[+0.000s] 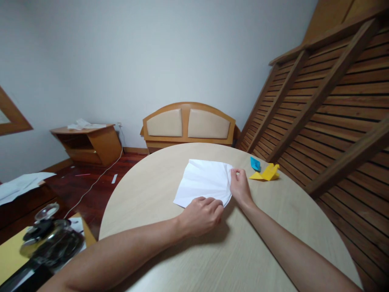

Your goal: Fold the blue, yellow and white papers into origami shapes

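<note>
A white sheet of paper [203, 180] with faint creases lies on the round, light wood table [136, 194]. My left hand [202, 216] is at its near edge, fingers curled over the near right part, fingertips mostly hidden from view. At the right edge, my right hand [240, 186] pinches the paper between thumb and fingers. That edge looks slightly curved and lifted. To the right of my right hand sit a folded blue paper piece [255, 164] and a folded yellow paper figure [267, 173], both apart from the hands.
A slatted wooden frame [334, 109] leans along the right side, close to the table. Behind the table stands a padded headboard [188, 121]. At left are a wooden cabinet [88, 144] with papers, a white cable [94, 184] on the floor, and a glass pot [57, 243].
</note>
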`<state>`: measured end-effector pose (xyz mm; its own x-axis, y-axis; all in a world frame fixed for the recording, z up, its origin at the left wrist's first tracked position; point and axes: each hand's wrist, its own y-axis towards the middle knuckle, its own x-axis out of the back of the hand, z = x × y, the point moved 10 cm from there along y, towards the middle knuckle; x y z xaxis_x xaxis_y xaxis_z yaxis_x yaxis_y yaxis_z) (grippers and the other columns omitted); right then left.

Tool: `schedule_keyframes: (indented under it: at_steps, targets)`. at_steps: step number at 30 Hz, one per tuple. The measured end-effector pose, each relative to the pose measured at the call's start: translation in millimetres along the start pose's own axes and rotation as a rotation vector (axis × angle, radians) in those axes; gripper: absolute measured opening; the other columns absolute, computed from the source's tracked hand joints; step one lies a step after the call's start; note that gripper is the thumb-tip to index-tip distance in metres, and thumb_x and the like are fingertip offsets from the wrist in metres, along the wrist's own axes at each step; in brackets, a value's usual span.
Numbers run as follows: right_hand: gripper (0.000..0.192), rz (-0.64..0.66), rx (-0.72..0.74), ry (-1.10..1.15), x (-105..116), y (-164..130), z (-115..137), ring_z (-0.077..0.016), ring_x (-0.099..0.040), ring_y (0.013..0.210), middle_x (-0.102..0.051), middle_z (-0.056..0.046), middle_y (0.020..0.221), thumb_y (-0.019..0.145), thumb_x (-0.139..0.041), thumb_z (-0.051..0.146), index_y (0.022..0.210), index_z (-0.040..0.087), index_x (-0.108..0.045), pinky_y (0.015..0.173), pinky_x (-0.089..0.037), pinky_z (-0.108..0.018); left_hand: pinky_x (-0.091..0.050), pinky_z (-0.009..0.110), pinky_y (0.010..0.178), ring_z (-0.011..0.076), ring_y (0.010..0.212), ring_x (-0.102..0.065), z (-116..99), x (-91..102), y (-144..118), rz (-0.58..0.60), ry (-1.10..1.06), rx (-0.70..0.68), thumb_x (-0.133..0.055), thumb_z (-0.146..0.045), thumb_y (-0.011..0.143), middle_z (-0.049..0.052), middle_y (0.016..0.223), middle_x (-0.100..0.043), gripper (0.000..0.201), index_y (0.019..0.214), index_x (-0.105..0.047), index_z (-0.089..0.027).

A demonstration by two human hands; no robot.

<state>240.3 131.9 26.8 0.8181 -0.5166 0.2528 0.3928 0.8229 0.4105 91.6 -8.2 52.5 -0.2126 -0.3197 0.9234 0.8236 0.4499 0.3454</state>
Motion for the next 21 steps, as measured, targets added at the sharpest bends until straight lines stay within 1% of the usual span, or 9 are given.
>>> schedule_keyframes:
  at_steps: [2, 4, 7, 9, 12, 14, 15, 18, 21]
  targets:
    - [0.039, 0.019, 0.011, 0.012, -4, -2, 0, -0.0215, -0.055, 0.064, -0.055, 0.001, 0.068, 0.088, -0.042, 0.063, 0.091, 0.025, -0.047, 0.058, -0.042, -0.031, -0.051, 0.031, 0.065, 0.0196, 0.081, -0.065, -1, -3.2, 1, 0.014, -0.044, 0.021, -0.048, -0.024, 0.097, 0.008, 0.094, -0.067, 0.014, 0.093, -0.058, -0.016]
    - [0.036, 0.073, -0.003, 0.029, -13, -5, -3, -0.0214, -0.057, 0.069, -0.057, 0.000, 0.072, 0.089, -0.043, 0.060, 0.091, 0.025, -0.048, 0.060, -0.044, -0.030, -0.051, 0.032, 0.066, 0.0193, 0.077, -0.064, 5, -7.7, 1, 0.032, -0.106, 0.057, -0.047, -0.031, 0.097, 0.007, 0.088, -0.066, 0.020, 0.090, -0.058, -0.016]
    - [0.033, 0.179, -0.054, 0.053, -29, -11, -12, -0.0200, -0.057, 0.066, -0.056, 0.002, 0.069, 0.089, -0.046, 0.057, 0.092, 0.025, -0.049, 0.056, -0.043, -0.028, -0.053, 0.033, 0.074, 0.0199, 0.081, -0.063, 28, -14.1, 0, 0.033, -0.203, 0.151, -0.043, -0.029, 0.098, 0.007, 0.087, -0.066, 0.020, 0.091, -0.058, -0.018]
    - [0.033, 0.234, -0.090, 0.068, -38, -16, -16, -0.0185, -0.056, 0.059, -0.055, 0.005, 0.063, 0.090, -0.046, 0.056, 0.095, 0.024, -0.050, 0.051, -0.042, -0.026, -0.054, 0.034, 0.082, 0.0212, 0.096, -0.062, 49, -17.8, -2, 0.007, -0.266, 0.227, -0.047, -0.021, 0.094, 0.010, 0.103, -0.066, 0.014, 0.103, -0.057, -0.018]
    - [0.035, 0.315, -0.157, 0.116, -49, -26, -15, -0.0171, -0.057, 0.051, -0.059, 0.006, 0.062, 0.091, -0.046, 0.053, 0.109, 0.023, -0.048, 0.046, -0.044, -0.025, -0.045, 0.041, 0.107, 0.0249, 0.126, -0.050, 67, -19.0, -6, -0.094, -0.325, 0.200, -0.055, -0.022, 0.091, 0.014, 0.133, -0.055, 0.030, 0.121, -0.052, -0.019]
    - [0.037, 0.416, -0.272, 0.237, -58, -39, -14, -0.0177, -0.063, 0.055, -0.068, 0.003, 0.071, 0.090, -0.053, 0.046, 0.118, 0.022, -0.046, 0.049, -0.050, -0.028, -0.040, 0.043, 0.113, 0.0256, 0.134, -0.045, 83, -26.8, -12, -0.127, -0.360, 0.290, -0.053, -0.026, 0.093, 0.016, 0.142, -0.049, 0.035, 0.127, -0.049, -0.016]
    - [0.039, 0.494, -0.342, 0.332, -65, -48, -11, -0.0185, -0.067, 0.061, -0.071, 0.000, 0.078, 0.086, -0.060, 0.040, 0.118, 0.022, -0.047, 0.053, -0.054, -0.029, -0.038, 0.044, 0.114, 0.0262, 0.136, -0.044, 89, -32.9, -15, -0.121, -0.366, 0.341, -0.051, -0.028, 0.095, 0.018, 0.144, -0.048, 0.038, 0.130, -0.047, -0.015]
    - [0.042, 0.693, -0.385, 0.474, -77, -71, 8, -0.0202, -0.072, 0.075, -0.076, -0.005, 0.093, 0.074, -0.073, 0.021, 0.112, 0.020, -0.055, 0.068, -0.059, -0.033, -0.034, 0.049, 0.116, 0.0288, 0.142, -0.037, 101, -51.4, -22, -0.058, -0.353, 0.476, -0.044, -0.029, 0.098, 0.021, 0.149, -0.042, 0.045, 0.139, -0.039, -0.012]
    - [0.057, 0.718, -0.410, 0.467, -76, -81, 12, -0.0209, -0.073, 0.078, -0.076, -0.005, 0.096, 0.063, -0.074, 0.008, 0.115, 0.020, -0.054, 0.070, -0.060, -0.033, -0.033, 0.053, 0.115, 0.0312, 0.145, -0.032, 107, -64.1, -26, 0.016, -0.333, 0.575, -0.039, -0.028, 0.099, 0.019, 0.153, -0.039, 0.049, 0.145, -0.034, -0.013]
